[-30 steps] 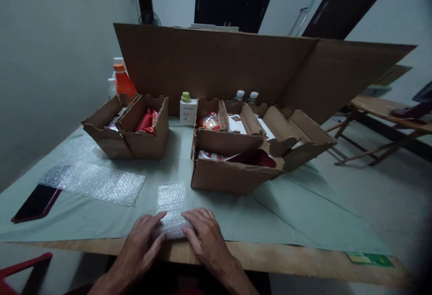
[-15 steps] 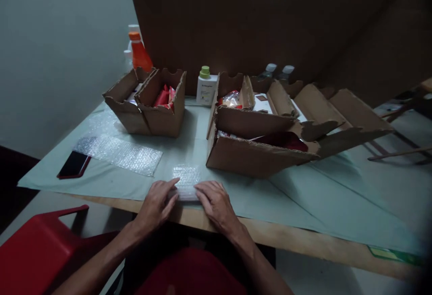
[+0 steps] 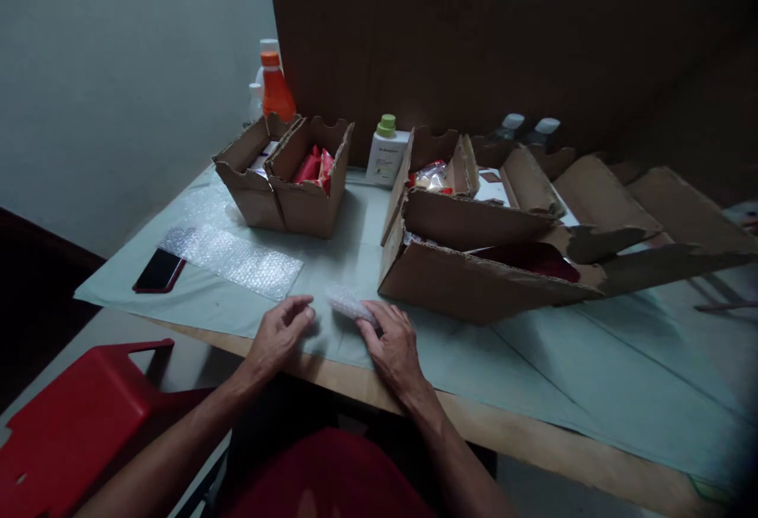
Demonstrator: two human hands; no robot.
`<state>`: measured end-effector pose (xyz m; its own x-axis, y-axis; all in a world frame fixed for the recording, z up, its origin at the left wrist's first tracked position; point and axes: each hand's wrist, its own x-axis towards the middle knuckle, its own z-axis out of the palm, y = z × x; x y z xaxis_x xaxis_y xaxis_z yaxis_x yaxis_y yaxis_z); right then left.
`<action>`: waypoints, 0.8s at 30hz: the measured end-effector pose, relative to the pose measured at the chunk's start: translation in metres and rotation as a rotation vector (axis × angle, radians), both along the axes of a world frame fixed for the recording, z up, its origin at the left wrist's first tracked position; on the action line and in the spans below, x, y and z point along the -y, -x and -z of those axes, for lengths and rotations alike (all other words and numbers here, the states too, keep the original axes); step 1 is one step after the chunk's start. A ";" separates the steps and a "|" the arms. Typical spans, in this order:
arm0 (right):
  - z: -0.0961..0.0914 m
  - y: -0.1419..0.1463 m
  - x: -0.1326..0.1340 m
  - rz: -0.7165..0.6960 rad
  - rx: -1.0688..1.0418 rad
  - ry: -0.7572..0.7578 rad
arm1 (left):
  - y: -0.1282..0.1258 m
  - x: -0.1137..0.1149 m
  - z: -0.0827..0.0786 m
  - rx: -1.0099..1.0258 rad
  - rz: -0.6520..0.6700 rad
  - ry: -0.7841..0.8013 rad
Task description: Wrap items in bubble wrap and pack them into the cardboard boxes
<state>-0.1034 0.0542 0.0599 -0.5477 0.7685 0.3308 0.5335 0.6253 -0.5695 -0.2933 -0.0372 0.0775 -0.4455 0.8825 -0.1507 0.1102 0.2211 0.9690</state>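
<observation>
A small rolled bundle of bubble wrap (image 3: 350,304) is tilted just above the green cloth near the table's front edge. My right hand (image 3: 392,344) grips its right end between thumb and fingers; what lies inside the roll, if anything, I cannot make out. Apart from the bundle, to its left, my left hand (image 3: 284,332) holds nothing, its fingers half curled with a gap to the thumb. Beyond that hand, a flat strip of bubble wrap (image 3: 237,257) lies on the cloth.
A phone (image 3: 159,271) lies at the left by the strip. Cardboard bins (image 3: 311,210) with red packets stand behind it, more bins (image 3: 474,285) at the right. Between them is a white bottle (image 3: 386,156) with a green cap. A red stool (image 3: 88,415) is lower left.
The bubble wrap, earlier rolled flat on the cloth under both hands, is now lifted and tilted in my right hand. My left hand has let go. The view has turned slightly left.
</observation>
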 end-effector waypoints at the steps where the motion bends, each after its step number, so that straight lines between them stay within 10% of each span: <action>1: -0.001 0.000 0.005 -0.005 -0.043 0.021 | -0.006 0.006 -0.002 0.180 0.033 0.034; 5: -0.004 -0.007 0.026 -0.111 -0.125 0.125 | -0.030 0.011 0.000 0.419 0.110 -0.003; 15: -0.019 -0.064 0.022 -0.194 -0.319 0.820 | -0.065 0.002 0.000 0.140 0.323 0.030; 20: -0.018 -0.079 0.024 -0.182 -0.309 0.860 | -0.075 -0.009 0.002 0.072 0.468 0.058; 24: -0.020 -0.106 0.020 -0.127 -0.252 0.820 | -0.071 -0.030 -0.022 -0.287 0.377 -0.271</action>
<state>0.0029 0.0346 0.0803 -0.6301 0.7559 -0.1778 0.2846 0.0118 -0.9586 -0.2224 -0.0069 0.0997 -0.0802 0.9794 0.1854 0.4023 -0.1383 0.9050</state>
